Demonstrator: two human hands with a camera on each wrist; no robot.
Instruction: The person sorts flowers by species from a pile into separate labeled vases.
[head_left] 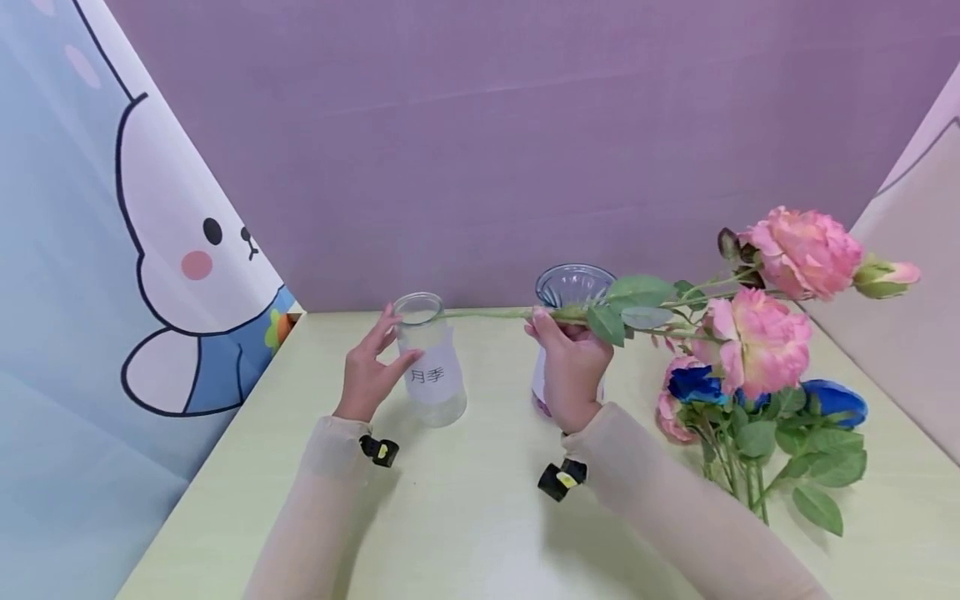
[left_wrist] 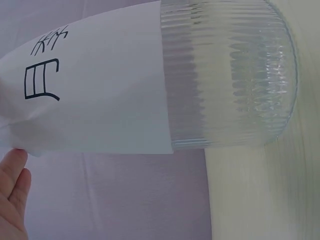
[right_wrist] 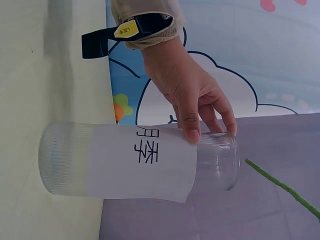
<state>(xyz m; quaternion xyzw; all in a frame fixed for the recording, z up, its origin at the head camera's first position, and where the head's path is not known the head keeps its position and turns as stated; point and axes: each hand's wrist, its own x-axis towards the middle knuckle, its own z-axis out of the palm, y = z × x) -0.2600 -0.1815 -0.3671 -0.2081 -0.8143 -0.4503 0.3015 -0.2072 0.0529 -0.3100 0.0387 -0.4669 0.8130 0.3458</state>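
Note:
My left hand (head_left: 372, 367) holds a ribbed glass vase (head_left: 438, 412) near its top, the thumb over a white paper label (right_wrist: 135, 182) and the fingers round the neck. The vase stands upright, and the label bears black handwritten characters. My right hand (head_left: 576, 367) grips the green stem (head_left: 495, 314) of a pink flower spray (head_left: 765, 342), which lies almost level with its blooms to the right. In the right wrist view the cut end of the stem (right_wrist: 280, 184) is just outside the vase's mouth. Only fingertips of the left hand (left_wrist: 14, 182) show in the left wrist view.
Behind my right hand stands a second glass vase (head_left: 573, 279) with a flared rim, partly hidden. Blue flowers (head_left: 836, 402) and another pink bloom (head_left: 675, 417) lie on the table (head_left: 480, 517) at the right. A purple cloth (head_left: 480, 150) hangs behind, a printed cartoon cloth (head_left: 172, 275) at left.

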